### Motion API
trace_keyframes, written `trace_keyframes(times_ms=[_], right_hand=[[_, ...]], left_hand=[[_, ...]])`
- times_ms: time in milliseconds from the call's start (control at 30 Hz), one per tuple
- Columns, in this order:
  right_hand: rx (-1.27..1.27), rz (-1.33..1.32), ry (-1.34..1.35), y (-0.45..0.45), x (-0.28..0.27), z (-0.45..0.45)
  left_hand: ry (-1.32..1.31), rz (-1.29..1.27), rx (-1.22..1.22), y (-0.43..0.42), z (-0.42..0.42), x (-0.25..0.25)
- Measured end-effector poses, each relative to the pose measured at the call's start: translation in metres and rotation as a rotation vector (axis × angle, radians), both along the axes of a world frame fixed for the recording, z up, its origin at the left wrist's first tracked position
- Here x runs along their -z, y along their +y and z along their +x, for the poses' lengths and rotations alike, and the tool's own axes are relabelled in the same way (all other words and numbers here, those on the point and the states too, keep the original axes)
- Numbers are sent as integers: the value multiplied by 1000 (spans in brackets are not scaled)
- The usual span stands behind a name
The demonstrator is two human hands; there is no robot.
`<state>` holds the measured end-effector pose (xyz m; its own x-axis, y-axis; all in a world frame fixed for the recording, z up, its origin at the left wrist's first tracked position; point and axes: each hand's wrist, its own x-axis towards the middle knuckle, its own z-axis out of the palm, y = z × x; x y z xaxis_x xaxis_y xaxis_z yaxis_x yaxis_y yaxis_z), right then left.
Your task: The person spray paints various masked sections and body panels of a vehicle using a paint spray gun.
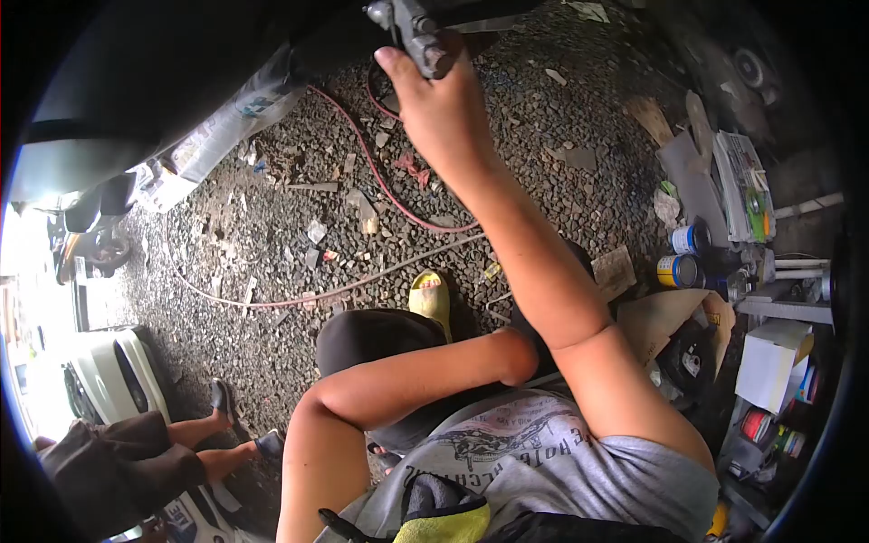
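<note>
My right hand reaches up to the top of the head view, its fingers wrapped round a grey metal spray gun with knobs at its back. The thumb shows at the side of the gun; the gun's front is cut off or dark. A large dark, glossy panel lies left of that hand, with masking paper along its lower edge. My left forearm rests across my dark-trousered knee. Its wrist bends down, so my left hand's fingers are hidden.
A red hose curves over littered gravel below my right hand. Paint cans, a white box and cardboard stand at right. A person in dark shorts is at lower left, near a pale bumper-like part.
</note>
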<state>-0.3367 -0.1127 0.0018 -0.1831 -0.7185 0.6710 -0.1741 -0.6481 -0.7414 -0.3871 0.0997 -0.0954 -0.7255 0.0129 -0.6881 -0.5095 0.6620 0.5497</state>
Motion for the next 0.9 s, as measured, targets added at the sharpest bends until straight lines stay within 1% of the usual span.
trace_keyframes(times_ms=[33,67,100,133,200,233,267,300,333,433,467,500,567,667,767,800,833,900], right_hand=[[-49,166,-26,11,-3,6],[-136,222,-45,8,8,14],[-215,233,-46,12,12,14],[-297,246,-46,20,15,13],[-381,263,32,30,36,11],[-388,292,76,37,43,7],[-395,319,122,46,50,2],[-402,346,170,49,57,-3],[-385,277,239,50,67,-9],[-354,145,254,29,118,-9],[-363,118,267,18,130,-7],[-332,11,247,9,134,-4],[-301,19,307,-4,138,-2],[-239,-2,283,-12,136,-2],[-132,-9,297,-18,153,-27],[-141,13,265,-18,152,-39],[-141,150,264,-16,153,-52],[-33,-10,258,-19,148,-76]], left_hand=[[61,-39,-72,11,-1,15],[121,-81,-145,23,-1,42],[182,-125,-219,23,2,44],[139,-115,-220,23,1,44],[82,-106,-215,27,-4,47],[55,-101,-212,25,-5,41],[-17,-40,-178,21,-7,35],[-86,20,-144,9,-7,7],[-155,86,-108,4,-6,-7],[-66,-60,-168,15,-5,8],[-79,-87,-172,14,-4,6],[-93,-111,-174,12,-4,-1],[-99,-155,-174,11,-4,-1],[-78,-207,-180,11,-2,8],[-65,-225,-210,4,2,12],[-61,-222,-222,1,4,13],[-57,-220,-234,-2,5,14],[-24,-293,-248,-7,9,13]])
